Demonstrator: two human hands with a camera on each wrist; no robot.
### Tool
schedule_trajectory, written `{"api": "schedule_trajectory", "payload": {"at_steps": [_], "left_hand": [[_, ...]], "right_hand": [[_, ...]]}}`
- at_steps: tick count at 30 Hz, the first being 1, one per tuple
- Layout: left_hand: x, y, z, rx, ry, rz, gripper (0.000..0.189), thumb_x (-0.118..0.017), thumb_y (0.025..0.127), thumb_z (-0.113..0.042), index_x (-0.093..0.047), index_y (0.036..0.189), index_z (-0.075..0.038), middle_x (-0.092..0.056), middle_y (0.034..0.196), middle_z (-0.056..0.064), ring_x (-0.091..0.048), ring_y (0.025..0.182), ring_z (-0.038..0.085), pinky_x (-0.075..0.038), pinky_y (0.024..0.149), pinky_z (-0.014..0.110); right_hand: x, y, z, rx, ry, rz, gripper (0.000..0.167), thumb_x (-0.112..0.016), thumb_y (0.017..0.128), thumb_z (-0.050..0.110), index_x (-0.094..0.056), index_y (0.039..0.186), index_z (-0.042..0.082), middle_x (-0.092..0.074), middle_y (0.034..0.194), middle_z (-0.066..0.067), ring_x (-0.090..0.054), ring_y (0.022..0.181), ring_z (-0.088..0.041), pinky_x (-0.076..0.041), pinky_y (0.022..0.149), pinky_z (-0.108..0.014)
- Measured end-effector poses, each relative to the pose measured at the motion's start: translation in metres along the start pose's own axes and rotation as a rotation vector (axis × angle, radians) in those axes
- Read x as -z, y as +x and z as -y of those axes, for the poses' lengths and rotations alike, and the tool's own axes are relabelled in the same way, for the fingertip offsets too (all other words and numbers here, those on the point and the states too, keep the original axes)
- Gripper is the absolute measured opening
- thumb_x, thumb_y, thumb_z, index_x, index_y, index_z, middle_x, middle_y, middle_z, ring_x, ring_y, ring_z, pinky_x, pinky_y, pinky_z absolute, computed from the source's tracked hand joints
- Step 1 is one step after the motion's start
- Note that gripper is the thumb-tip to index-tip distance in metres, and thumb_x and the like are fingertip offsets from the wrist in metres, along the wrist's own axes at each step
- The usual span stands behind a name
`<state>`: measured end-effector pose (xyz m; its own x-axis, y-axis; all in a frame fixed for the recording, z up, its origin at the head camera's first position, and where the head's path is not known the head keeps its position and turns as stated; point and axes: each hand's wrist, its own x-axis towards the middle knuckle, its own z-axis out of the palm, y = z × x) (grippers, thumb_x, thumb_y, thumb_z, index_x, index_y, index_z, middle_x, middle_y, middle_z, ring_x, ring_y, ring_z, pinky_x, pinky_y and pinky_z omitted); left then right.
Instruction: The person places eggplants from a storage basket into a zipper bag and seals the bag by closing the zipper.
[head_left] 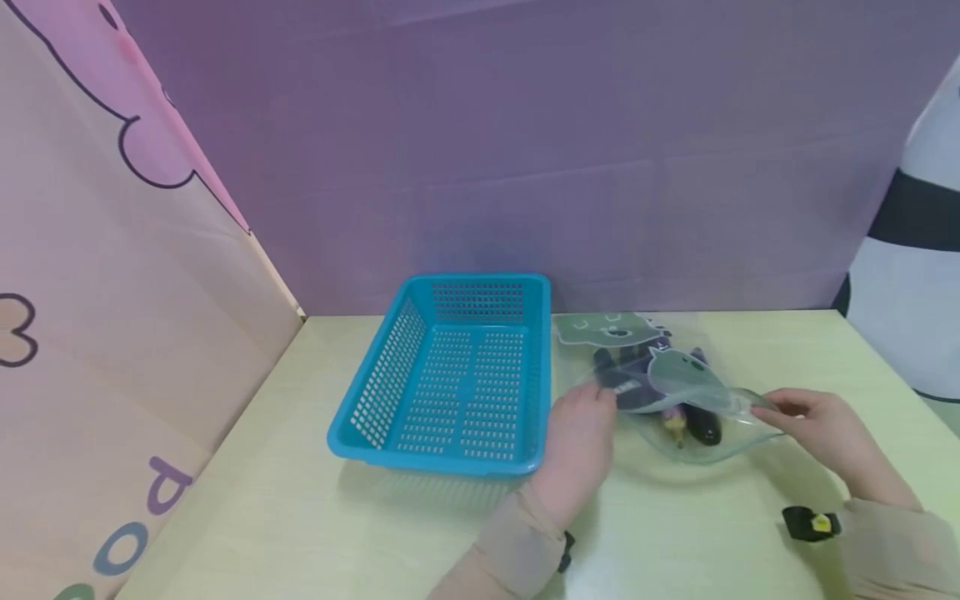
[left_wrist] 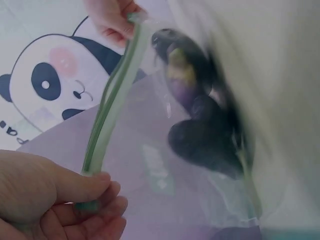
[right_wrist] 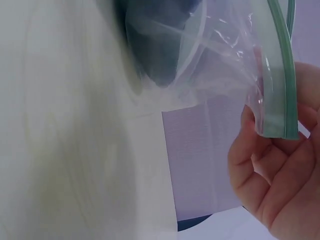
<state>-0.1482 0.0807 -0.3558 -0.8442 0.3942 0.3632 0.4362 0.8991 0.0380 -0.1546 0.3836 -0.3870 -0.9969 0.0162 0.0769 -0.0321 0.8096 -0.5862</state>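
Note:
A clear zip bag (left_wrist: pixel 117 105) with a green seal strip and printed animal faces stretches between the two hands, its mouth edges standing apart in the head view. Inside lie several dark purple eggplants (head_left: pixel 702 425), partly hidden by the print, and a smaller purple piece with a pale yellow end (head_left: pixel 675 423). My left hand (head_left: pixel 581 433) pinches the left end of the strip between thumb and fingers. At the opposite end, my right hand (head_left: pixel 817 425) pinches the other corner; the strip lies against its fingers (right_wrist: pixel 245 160) in the right wrist view.
A blue perforated basket (head_left: pixel 438 467) stands just left of the bag, close to the left hand and wrist. The pale yellow table (head_left: pixel 270 492) ends at a purple cloth wall (head_left: pixel 525 150) behind. A printed cloth (head_left: pixel 112 333) hangs along the left side.

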Motion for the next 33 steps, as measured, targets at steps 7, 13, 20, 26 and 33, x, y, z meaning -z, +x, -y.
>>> {"api": "schedule_trajectory", "payload": {"at_steps": [7,13,20,26,33], "left_hand": [[0.002,0.001,0.010,-0.029,-0.116,-0.026,0.016,-0.066,0.079,-0.003,-0.067,0.092,-0.013,-0.067,0.088,-0.001,-0.062,0.079,0.011,-0.052,0.066,0.018],[0.002,0.003,0.020,-0.047,-0.255,-0.030,0.014,-0.063,0.079,0.003,-0.066,0.082,-0.010,-0.066,0.078,0.000,-0.061,0.070,0.012,-0.049,0.061,0.016],[0.003,0.005,0.022,0.002,-0.338,-0.032,0.015,-0.063,0.079,0.003,-0.068,0.081,-0.010,-0.068,0.078,0.001,-0.063,0.068,0.012,-0.049,0.059,0.015],[0.003,0.004,0.023,-0.001,-0.344,-0.050,0.014,-0.064,0.078,0.004,-0.068,0.080,-0.009,-0.068,0.078,0.001,-0.063,0.067,0.013,-0.050,0.058,0.016],[0.002,0.005,0.023,0.004,-0.341,-0.042,0.013,-0.065,0.078,0.003,-0.068,0.080,-0.010,-0.066,0.076,0.000,-0.062,0.064,0.012,-0.048,0.055,0.014]], "right_hand": [[0.000,0.000,0.008,0.093,-0.018,0.045,0.041,-0.069,0.086,0.027,-0.064,0.111,-0.005,-0.067,0.104,-0.020,-0.042,0.077,0.021,-0.049,0.062,-0.019],[-0.003,0.001,0.038,0.247,0.047,-0.089,0.025,-0.070,0.086,0.017,-0.067,0.104,0.001,-0.066,0.098,0.007,-0.045,0.083,0.020,-0.045,0.067,-0.009],[-0.023,-0.006,0.093,0.494,0.096,-0.250,0.021,-0.075,0.075,0.001,-0.069,0.095,0.002,-0.064,0.093,0.010,-0.051,0.087,0.012,-0.043,0.074,-0.002],[-0.042,-0.006,0.124,0.668,0.048,-0.288,0.030,-0.080,0.065,0.000,-0.069,0.092,0.003,-0.068,0.089,-0.006,-0.060,0.083,-0.004,-0.045,0.077,-0.006],[-0.059,-0.001,0.135,0.764,-0.001,-0.307,0.032,-0.081,0.060,0.003,-0.069,0.090,0.004,-0.067,0.084,-0.002,-0.061,0.074,-0.014,-0.050,0.067,-0.017]]}}
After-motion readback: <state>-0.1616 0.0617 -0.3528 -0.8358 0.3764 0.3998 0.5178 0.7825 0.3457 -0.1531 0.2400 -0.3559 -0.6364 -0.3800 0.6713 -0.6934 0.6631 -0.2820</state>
